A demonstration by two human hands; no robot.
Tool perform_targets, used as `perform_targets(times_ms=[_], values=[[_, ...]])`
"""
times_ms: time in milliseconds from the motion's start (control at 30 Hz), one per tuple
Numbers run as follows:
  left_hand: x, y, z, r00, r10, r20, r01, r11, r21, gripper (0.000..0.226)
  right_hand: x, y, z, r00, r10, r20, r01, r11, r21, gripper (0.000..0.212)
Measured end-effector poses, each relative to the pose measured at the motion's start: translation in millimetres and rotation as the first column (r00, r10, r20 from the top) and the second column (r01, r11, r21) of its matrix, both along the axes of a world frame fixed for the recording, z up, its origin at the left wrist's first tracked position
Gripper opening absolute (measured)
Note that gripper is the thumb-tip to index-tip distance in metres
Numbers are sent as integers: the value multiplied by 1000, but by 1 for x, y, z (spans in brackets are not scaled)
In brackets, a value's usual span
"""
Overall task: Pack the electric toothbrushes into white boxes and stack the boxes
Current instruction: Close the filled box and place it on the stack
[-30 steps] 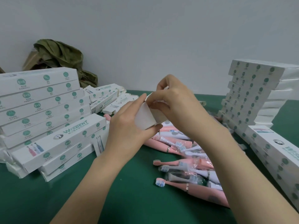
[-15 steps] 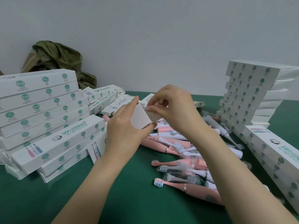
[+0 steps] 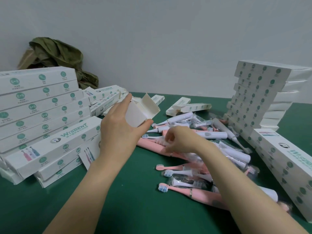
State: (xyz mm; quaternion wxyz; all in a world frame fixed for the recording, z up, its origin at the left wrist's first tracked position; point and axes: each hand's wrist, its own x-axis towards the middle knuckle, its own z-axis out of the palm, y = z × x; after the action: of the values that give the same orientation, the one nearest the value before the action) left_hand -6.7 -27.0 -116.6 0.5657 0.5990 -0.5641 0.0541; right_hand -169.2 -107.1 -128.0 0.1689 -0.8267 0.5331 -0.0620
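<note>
My left hand (image 3: 118, 132) grips a small open white box (image 3: 135, 114) above the green table, its end flap (image 3: 150, 103) standing up. Just right of it and lower, my right hand (image 3: 177, 141) is down on the pile of toothbrushes (image 3: 211, 135), its blurred fingers curled onto a pink toothbrush (image 3: 150, 146). The pile mixes pink and white brushes, some in clear wrap. A pink one with a blue-bristled head (image 3: 185, 190) lies nearest me under my right forearm.
A tall stack of white boxes (image 3: 42, 105) fills the left side, with loose boxes leaning on it. Another stack (image 3: 258, 93) stands at the right, with long boxes (image 3: 287, 162) in front. Several more boxes (image 3: 189, 105) lie behind the pile. Green cloth (image 3: 55, 54) sits back left.
My right hand left the box flap and dropped onto the toothbrush pile. My left hand kept the box and lowered it leftward, its flap now open.
</note>
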Motion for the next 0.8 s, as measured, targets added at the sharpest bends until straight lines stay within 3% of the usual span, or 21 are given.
perform_targets(times_ms=[200, 267, 333, 433, 567, 600, 667, 733, 800], values=[[-1, 0, 0, 1000, 7, 12, -7, 1000, -10, 79, -3, -5, 4, 973, -12, 229, 49, 986, -156, 29], [-2, 1, -1, 1000, 0, 13, 0, 1000, -3, 79, -6, -4, 12, 920, -2, 391, 67, 986, -151, 24], [-3, 1, -2, 999, -13, 29, 13, 1000, -6, 78, -6, 0, 21, 787, -42, 615, 109, 991, -73, 21], [-4, 0, -3, 999, -13, 30, 13, 1000, 1, 76, -6, 11, 43, 460, -133, 878, 77, 991, 109, 17], [-5, -1, -2, 998, -25, 58, 23, 999, 28, 75, 1, 38, 76, 251, -2, 968, -322, 943, 85, 22], [-6, -1, -1, 998, -32, 59, 31, 999, 31, 75, 5, 46, 80, 244, 31, 969, -401, 913, 72, 21], [-6, 1, 0, 998, -44, 37, 43, 998, 42, 73, 13, 55, 81, 366, 119, 923, -412, 910, 46, 9], [-7, 2, 0, 1000, -27, 15, 27, 999, 22, 71, 19, 57, 74, 536, 129, 834, -258, 966, 16, 2], [-8, 3, -1, 1000, -8, 12, 8, 1000, 7, 71, 21, 51, 66, 630, 88, 772, -71, 996, -56, 9]])
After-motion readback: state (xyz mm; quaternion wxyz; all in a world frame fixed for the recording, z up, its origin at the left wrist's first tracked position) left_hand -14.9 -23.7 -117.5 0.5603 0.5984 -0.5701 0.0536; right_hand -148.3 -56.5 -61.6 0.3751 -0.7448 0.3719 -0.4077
